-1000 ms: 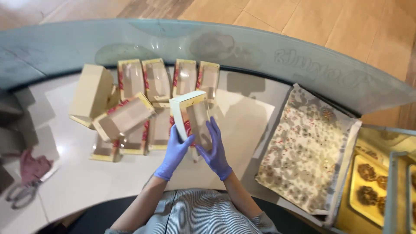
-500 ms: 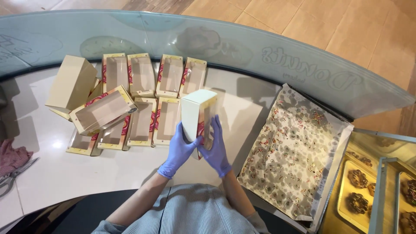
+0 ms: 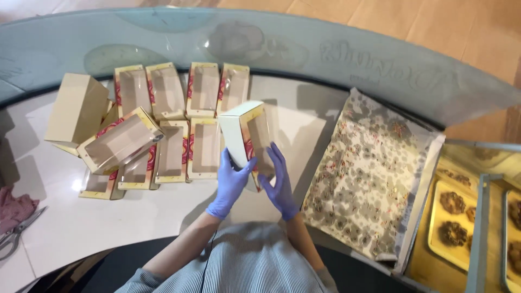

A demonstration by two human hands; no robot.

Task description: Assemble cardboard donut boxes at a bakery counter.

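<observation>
I have a window box [image 3: 247, 135] up off the table [image 3: 81, 228], tilted, in front of me. My left hand [image 3: 230, 182] grips its plain cream side and my right hand [image 3: 278, 182] lies flat, fingers straight, against the window face. I judge I am mid-way through squaring it up; the next move calls for both palms pressing evenly so the thin card does not buckle. The other boxes [image 3: 179, 119] lie in rows just behind, windows up, two more stacked at the left. The table is white and curved, with a glass screen [image 3: 325, 49] along its far edge, a patterned tray [image 3: 369, 173] to my right, scissors [image 3: 16, 236] far left, wood floor [image 3: 434, 21] beyond
</observation>
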